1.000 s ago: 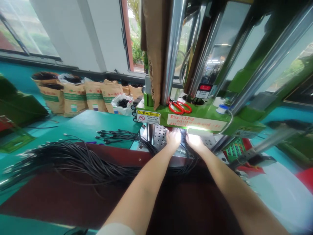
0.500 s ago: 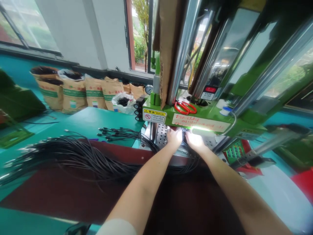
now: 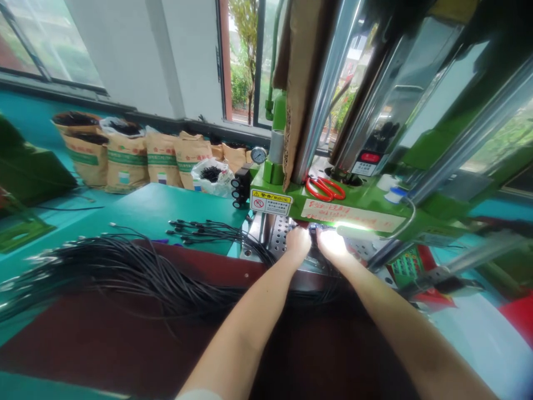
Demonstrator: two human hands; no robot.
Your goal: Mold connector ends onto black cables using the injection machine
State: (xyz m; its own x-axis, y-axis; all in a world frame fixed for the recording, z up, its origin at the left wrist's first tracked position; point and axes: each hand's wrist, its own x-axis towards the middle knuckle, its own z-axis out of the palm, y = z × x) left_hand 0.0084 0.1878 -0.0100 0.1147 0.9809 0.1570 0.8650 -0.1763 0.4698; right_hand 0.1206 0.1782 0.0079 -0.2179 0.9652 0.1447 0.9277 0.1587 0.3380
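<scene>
Both my arms reach under the green press head, to the metal mould area (image 3: pixel 313 247). My left hand (image 3: pixel 298 244) is closed, knuckles up, at the left of the mould; whatever its fingers hold is hidden. Close beside it, my right hand (image 3: pixel 333 243) is washed out by the lamp (image 3: pixel 353 229); its fingers look curled in at a small dark part I cannot make out. Black cables (image 3: pixel 141 272) with metal ends run in a thick bundle from the left toward my forearms. A smaller bunch of black cables (image 3: pixel 208 230) lies beside the perforated metal plate (image 3: pixel 280 236).
Red-handled scissors (image 3: pixel 325 189) rest on the green press (image 3: pixel 270 180), by a cardboard strip (image 3: pixel 300 89) and steel columns. A brown board (image 3: pixel 104 328) lies on the green table (image 3: pixel 175 203). Paper sacks (image 3: pixel 125 161) stand along the wall. A red tray (image 3: pixel 428 266) is at right.
The view has shifted slightly, so the press sits a little farther right and lower. My hands stay close together at the mould; the left now looks more fist-like.
</scene>
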